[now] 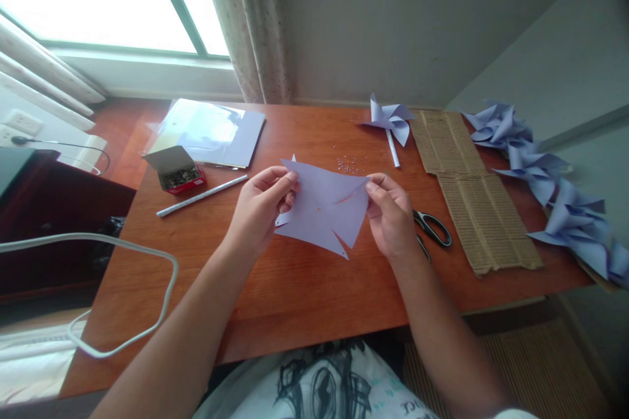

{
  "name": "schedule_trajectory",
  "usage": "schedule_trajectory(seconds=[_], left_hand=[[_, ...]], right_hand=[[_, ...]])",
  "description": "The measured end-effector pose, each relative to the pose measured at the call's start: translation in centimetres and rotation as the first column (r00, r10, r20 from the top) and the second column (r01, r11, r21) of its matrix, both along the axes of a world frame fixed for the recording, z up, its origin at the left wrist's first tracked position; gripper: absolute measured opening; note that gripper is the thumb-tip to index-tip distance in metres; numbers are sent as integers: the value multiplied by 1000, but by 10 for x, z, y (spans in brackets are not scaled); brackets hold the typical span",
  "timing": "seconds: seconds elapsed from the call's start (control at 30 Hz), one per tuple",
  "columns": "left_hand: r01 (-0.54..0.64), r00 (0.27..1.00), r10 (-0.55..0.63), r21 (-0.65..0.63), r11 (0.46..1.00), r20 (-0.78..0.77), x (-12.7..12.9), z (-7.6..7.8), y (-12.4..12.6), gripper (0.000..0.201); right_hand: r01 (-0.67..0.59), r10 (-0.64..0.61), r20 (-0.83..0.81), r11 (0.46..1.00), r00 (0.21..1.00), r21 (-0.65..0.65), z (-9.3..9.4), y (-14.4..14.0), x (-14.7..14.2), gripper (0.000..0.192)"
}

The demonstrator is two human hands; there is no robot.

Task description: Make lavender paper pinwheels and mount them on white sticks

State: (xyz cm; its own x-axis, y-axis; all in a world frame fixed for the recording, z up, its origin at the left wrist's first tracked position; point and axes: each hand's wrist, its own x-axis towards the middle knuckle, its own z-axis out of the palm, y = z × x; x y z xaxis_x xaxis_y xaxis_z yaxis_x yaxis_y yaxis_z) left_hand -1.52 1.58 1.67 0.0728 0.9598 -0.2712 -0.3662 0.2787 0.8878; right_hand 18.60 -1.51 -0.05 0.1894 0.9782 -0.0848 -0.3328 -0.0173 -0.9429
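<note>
A lilac paper sheet (324,206) is stretched between my two hands above the table. Cuts run in from its corners, and small holes show in the middle and near a corner tip. My left hand (268,203) pinches the left side between thumb and fingers. At the upper right corner, my right hand (392,213) grips the paper in the same way. Partly behind my right hand lie black-handled scissors (435,229), their blades hidden. Beyond the sheet, tiny paper bits (351,163) are scattered on the wood.
Left are a white paper stick (201,195), an open red box (179,177) of small metal pieces, and a paper pack (211,134). One finished pinwheel (390,121) lies at the back. Corrugated cardboard (476,209) and several more pinwheels (545,170) line the right. A white cable (170,288) crosses the left edge.
</note>
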Motion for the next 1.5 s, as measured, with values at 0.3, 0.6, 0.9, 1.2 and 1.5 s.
schedule_trajectory(seconds=[0.3, 0.6, 0.9, 1.2, 1.5], left_hand=[[-147, 962, 182, 175, 973, -205, -7, -2, 2, 17], [-153, 937, 206, 201, 968, -280, -6, -2, 2, 18], [-127, 935, 185, 201, 971, -303, -5, -4, 2, 16], [-117, 923, 187, 217, 969, -335, -7, -6, 2, 17], [90, 846, 109, 341, 936, -522, 3, -11, -6, 12]], right_hand=[[-165, 165, 223, 986, 961, -18, -3, 1, 7, 12], [-201, 193, 272, 980, 943, 3, -4, 1, 11, 11], [-210, 195, 337, 978, 921, 10, -3, 1, 8, 15], [-353, 366, 398, 929, 841, -109, 5, 0, 12, 23], [-13, -49, 434, 990, 900, 139, 1, 3, 21, 20]])
